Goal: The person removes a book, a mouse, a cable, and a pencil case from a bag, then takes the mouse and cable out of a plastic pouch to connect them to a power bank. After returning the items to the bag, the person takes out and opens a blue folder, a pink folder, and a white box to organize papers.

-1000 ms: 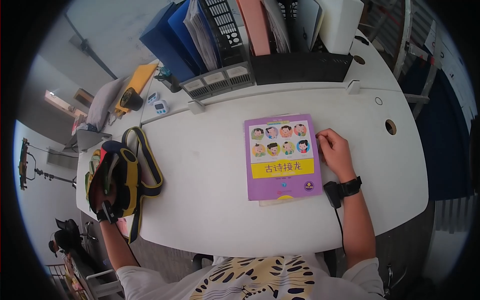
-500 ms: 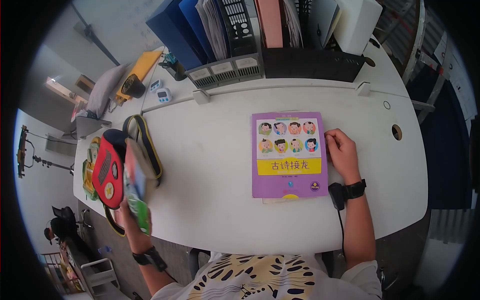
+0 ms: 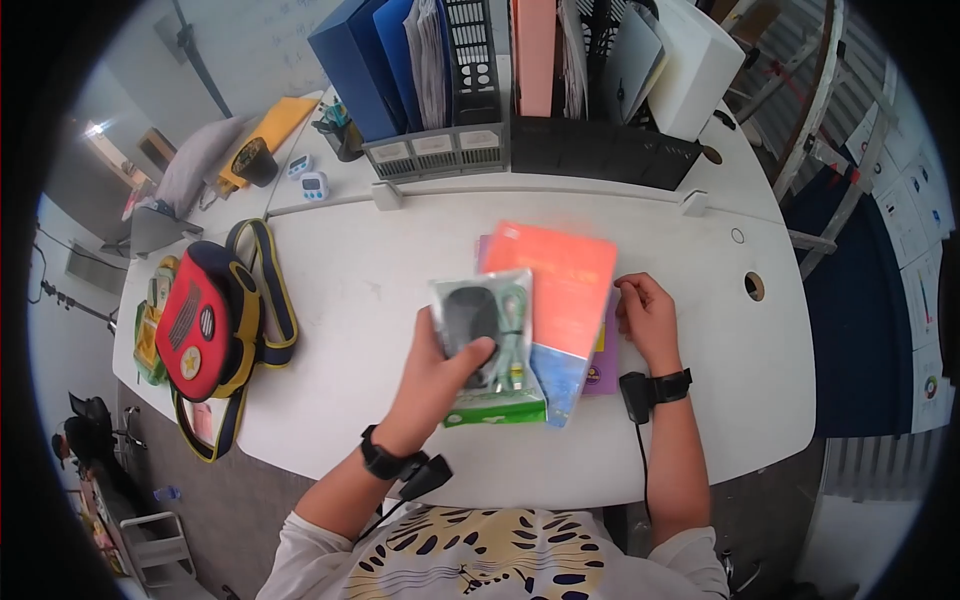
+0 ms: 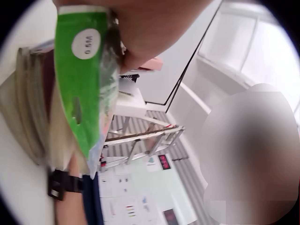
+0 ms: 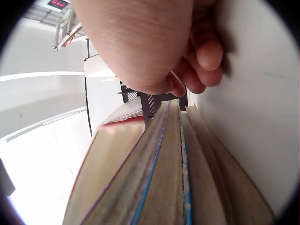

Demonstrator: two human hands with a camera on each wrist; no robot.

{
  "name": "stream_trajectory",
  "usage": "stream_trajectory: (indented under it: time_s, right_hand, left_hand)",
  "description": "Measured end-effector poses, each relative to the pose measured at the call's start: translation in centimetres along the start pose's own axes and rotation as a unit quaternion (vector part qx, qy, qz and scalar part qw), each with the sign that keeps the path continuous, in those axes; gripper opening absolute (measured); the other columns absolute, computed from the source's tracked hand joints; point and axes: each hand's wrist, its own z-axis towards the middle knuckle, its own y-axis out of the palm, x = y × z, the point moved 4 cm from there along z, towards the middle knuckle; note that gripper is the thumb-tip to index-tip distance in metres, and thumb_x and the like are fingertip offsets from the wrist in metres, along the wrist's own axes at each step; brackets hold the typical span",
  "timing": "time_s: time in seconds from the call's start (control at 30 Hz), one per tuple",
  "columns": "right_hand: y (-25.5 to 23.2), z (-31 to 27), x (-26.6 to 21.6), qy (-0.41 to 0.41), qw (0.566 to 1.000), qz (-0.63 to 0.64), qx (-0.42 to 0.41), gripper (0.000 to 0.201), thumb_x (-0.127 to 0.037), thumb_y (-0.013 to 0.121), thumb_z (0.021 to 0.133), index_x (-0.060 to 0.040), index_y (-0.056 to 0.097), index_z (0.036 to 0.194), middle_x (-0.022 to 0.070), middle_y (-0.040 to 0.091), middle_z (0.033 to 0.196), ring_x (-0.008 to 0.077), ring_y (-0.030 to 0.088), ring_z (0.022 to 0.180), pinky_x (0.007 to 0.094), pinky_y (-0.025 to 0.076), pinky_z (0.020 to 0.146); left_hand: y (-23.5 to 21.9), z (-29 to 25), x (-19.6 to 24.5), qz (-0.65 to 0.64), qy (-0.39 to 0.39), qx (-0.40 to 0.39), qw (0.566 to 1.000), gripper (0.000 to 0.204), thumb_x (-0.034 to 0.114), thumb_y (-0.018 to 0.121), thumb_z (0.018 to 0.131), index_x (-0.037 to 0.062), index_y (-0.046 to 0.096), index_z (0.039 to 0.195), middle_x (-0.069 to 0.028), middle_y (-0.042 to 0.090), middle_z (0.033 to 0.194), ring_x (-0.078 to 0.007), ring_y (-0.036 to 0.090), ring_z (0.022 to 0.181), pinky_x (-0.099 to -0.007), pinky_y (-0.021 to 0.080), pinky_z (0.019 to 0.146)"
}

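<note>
Clear plastic pouch with green base (image 3: 500, 378), gripped in left hand (image 3: 430, 375) over white desk (image 3: 350, 280), toward near edge: likely light, slippery, soft-skinned; best pinched across sides. Nothing held in loosely curled right hand (image 3: 650, 310). One pouch, one green cable (image 3: 513, 320) inside, one orange-and-blue book (image 3: 553, 285), one purple book (image 3: 610, 340) beneath.

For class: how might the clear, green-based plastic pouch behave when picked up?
The clear, green-based plastic pouch is probably slippery, given its shiny film. Its thin walls would likely flex, while the dark rounded object inside seems stiffer. The looped green cable may shift.
</note>
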Motion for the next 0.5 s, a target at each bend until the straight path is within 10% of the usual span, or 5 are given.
stream_trajectory:
  time_s: [0.07,0.2,0.3,0.4,0.5]
  right_hand:
    - [-0.2,0.3,0.3,-0.005,1.0,0.01,0.006,0.021,-0.02,0.057,0.111,-0.0029,0.069,0.112,0.0001,0.063,0.07,0.0069,0.056,0.052,0.024,0.04,0.045]
    - [-1.1,0.2,0.3,0.008,0.995,0.101,0.007,0.028,-0.025,0.059,0.111,-0.0021,0.067,0.125,0.0034,0.071,0.085,0.0099,0.067,0.068,0.0248,0.05,0.053]
    - [-0.3,-0.5,-0.8,0.002,0.99,0.116,-0.08,0.051,-0.03,0.063,0.109,-0.0014,0.051,0.149,0.0126,0.071,0.123,0.0186,0.07,0.111,0.0328,0.059,0.086]
    - [0.6,-1.5,-2.0,-0.085,0.984,0.033,-0.152,0.091,-0.03,0.07,0.104,0.0025,0.013,0.168,0.0216,0.039,0.163,0.0276,0.038,0.153,0.0427,0.031,0.126]
    - [-1.2,-0.7,-1.5,-0.091,0.987,0.038,-0.125,0.086,-0.019,0.065,0.103,0.004,0.013,0.168,0.0211,0.04,0.162,0.0279,0.04,0.153,0.0394,0.031,0.125]
  left_hand:
    - [0.6,1.5,-2.4,0.158,0.052,-0.004,0.986,0.065,0.023,0.072,0.102,-0.0083,0.036,0.147,-0.021,0.055,0.137,-0.0235,0.059,0.125,-0.0374,0.049,0.108]
    - [2.2,1.2,-3.7,0.012,0.011,-0.015,1.0,0.067,0.025,0.072,0.102,-0.0088,0.037,0.148,-0.0216,0.054,0.14,-0.0241,0.057,0.129,-0.0384,0.048,0.11]
    - [2.7,1.2,-3.2,-0.017,0.008,0.006,1.0,0.065,0.027,0.071,0.103,-0.0076,0.039,0.148,-0.0215,0.056,0.14,-0.0243,0.058,0.128,-0.0375,0.048,0.109]
    - [3.3,1.5,-3.6,-0.023,-0.014,-0.015,1.0,0.063,0.028,0.071,0.103,-0.0064,0.041,0.147,-0.0209,0.059,0.139,-0.0234,0.06,0.127,-0.0367,0.049,0.108]
    - [5.2,2.5,-4.6,0.009,0.013,-0.032,0.999,0.061,0.026,0.068,0.106,-0.0048,0.039,0.149,-0.0163,0.06,0.137,-0.0182,0.058,0.126,-0.0356,0.048,0.108]
